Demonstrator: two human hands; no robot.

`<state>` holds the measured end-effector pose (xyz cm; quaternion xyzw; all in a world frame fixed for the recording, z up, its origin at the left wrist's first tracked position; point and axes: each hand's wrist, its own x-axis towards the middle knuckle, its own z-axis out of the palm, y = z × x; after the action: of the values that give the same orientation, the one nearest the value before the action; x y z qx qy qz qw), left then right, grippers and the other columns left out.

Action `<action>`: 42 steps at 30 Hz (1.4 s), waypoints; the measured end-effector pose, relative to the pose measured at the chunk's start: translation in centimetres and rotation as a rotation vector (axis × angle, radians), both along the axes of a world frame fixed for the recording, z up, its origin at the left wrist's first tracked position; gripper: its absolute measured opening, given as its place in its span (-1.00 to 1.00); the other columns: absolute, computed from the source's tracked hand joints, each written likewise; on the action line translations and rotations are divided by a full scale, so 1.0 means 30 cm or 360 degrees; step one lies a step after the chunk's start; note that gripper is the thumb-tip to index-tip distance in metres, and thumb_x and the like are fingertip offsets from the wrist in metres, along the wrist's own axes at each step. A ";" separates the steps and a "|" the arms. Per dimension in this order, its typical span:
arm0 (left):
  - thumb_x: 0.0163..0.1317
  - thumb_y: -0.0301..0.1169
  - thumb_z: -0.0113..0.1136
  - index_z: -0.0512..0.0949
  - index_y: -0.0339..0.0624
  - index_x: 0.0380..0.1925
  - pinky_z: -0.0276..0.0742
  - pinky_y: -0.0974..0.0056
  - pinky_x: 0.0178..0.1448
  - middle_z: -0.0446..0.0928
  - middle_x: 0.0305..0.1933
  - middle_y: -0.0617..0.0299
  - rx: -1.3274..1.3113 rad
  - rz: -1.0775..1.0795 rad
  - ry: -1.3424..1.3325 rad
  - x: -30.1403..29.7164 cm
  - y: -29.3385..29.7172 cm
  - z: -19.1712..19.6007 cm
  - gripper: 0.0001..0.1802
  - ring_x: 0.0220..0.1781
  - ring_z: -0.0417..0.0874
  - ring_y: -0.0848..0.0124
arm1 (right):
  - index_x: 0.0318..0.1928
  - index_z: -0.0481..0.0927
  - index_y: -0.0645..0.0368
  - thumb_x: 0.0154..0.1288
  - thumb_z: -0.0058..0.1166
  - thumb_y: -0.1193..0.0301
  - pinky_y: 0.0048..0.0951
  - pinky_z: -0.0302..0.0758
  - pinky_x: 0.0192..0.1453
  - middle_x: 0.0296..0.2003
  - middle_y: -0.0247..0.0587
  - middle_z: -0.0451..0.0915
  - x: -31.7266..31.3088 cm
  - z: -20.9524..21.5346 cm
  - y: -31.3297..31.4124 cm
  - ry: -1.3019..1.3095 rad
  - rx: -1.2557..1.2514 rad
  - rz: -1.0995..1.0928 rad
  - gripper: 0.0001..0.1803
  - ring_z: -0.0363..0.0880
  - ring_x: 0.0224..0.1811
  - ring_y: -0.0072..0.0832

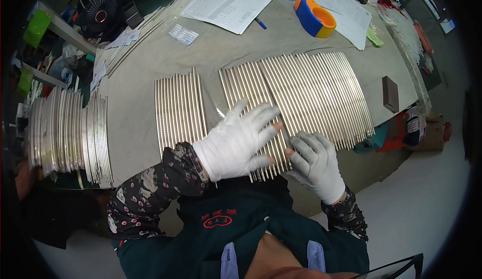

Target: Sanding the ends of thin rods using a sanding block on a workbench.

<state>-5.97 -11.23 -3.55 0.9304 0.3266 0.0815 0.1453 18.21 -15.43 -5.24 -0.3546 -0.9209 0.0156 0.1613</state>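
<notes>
Thin silvery metal rods lie side by side on the table in front of me, in a wide right-hand row [321, 93] and a narrower group [246, 86] against its left side. My left hand [238, 141], in a white glove with bare fingertips showing, lies spread over the narrower group. My right hand [319, 166], gloved the same way, is at the near ends of the rods, its fingers bent and closed about a rod by the seam between the two groups. A separate smaller batch of rods [179, 108] lies left of my left hand, partly under my forearm.
Bundled rods [63, 128] in clear wrap sit at the far left. A blue-and-orange tape dispenser [315, 18], printed sheets [233, 3] and a blue pen [260, 23] lie at the back. A dark brown block [390, 94] sits right; a black fan [102, 17] stands back left.
</notes>
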 end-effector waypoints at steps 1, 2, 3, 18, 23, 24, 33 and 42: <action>0.21 -0.03 0.08 0.25 -0.25 0.23 -0.01 -0.19 0.43 0.14 0.38 -0.12 0.0079 0.0098 0.0002 -0.011 0.047 0.012 -0.30 0.43 0.15 0.04 | -0.04 0.49 0.10 -0.24 0.39 0.24 -0.13 0.31 0.24 0.05 -0.23 0.43 0.002 -0.006 -0.001 0.0003 0.0000 -0.0011 -0.36 0.37 0.17 -0.26; 0.24 -0.10 0.06 0.27 -0.24 0.22 0.03 -0.15 0.43 0.17 0.36 -0.09 0.0093 0.0214 -0.0020 -0.021 0.102 0.010 -0.37 0.43 0.16 0.04 | -0.05 0.49 0.11 -0.22 0.38 0.27 -0.15 0.34 0.22 0.04 -0.24 0.44 0.005 -0.013 -0.003 0.0043 -0.0003 -0.0003 -0.39 0.39 0.15 -0.26; 0.27 -0.16 0.03 0.29 -0.24 0.20 0.07 -0.10 0.42 0.20 0.35 -0.07 0.0115 0.0347 -0.0034 -0.031 0.157 0.005 -0.43 0.42 0.17 0.04 | -0.06 0.50 0.11 -0.21 0.37 0.30 -0.16 0.37 0.20 0.02 -0.25 0.45 0.005 -0.018 0.000 0.0090 0.0000 0.0021 -0.41 0.41 0.13 -0.26; 0.19 -0.26 0.16 0.61 -0.05 -0.08 0.07 -0.18 0.40 0.31 0.30 0.06 0.0296 0.0823 0.0035 -0.031 0.389 -0.115 -0.69 0.44 0.14 0.05 | -0.13 0.53 0.17 -0.19 0.34 0.44 -0.16 0.45 0.11 -0.05 -0.18 0.49 -0.019 -0.062 -0.009 0.0328 0.0056 -0.0060 -0.51 0.47 0.06 -0.21; 0.15 -0.24 0.19 0.64 -0.01 -0.14 0.00 -0.14 0.42 0.31 0.30 0.05 0.0161 0.1017 -0.0034 -0.022 0.392 -0.104 -0.72 0.41 0.16 0.05 | -0.15 0.54 0.20 -0.16 0.33 0.43 -0.17 0.46 0.09 -0.09 -0.16 0.51 -0.020 -0.050 -0.014 0.0386 -0.0002 -0.0048 -0.54 0.49 0.02 -0.19; 0.15 -0.24 0.19 0.64 -0.01 -0.14 0.00 -0.14 0.42 0.31 0.30 0.05 0.0172 0.1011 -0.0027 -0.022 0.396 -0.112 -0.72 0.41 0.16 0.05 | -0.15 0.54 0.20 -0.16 0.32 0.42 -0.17 0.46 0.08 -0.10 -0.16 0.52 -0.019 -0.051 -0.012 0.0378 -0.0005 -0.0029 -0.55 0.50 0.00 -0.19; 0.18 -0.19 0.13 0.65 0.05 -0.20 -0.22 -0.43 0.37 0.26 0.33 0.07 0.0112 0.0902 -0.0137 0.026 0.390 -0.107 -0.75 0.44 0.05 -0.01 | -0.18 0.57 0.18 -0.12 0.32 0.39 -0.19 0.46 -0.18 -0.30 -0.25 0.56 0.008 -0.042 -0.017 0.0634 0.0039 -0.0148 -0.59 0.53 -0.30 -0.28; 0.21 -0.29 0.14 0.57 -0.22 -0.33 0.48 0.25 -0.19 0.61 -0.41 0.04 -0.0068 0.1321 -0.0762 -0.033 0.360 -0.132 -0.79 -0.37 0.59 0.12 | -0.12 0.57 0.34 0.30 0.03 0.60 -0.57 0.56 -0.29 -0.34 -0.12 0.66 -0.031 -0.068 -0.087 0.2313 -0.1269 -0.0715 -0.83 0.62 -0.38 -0.52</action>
<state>-6.96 -0.43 -7.52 0.6734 0.6294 0.3378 0.1908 17.29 -18.05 -7.27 -0.4608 -0.4227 0.5291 0.5737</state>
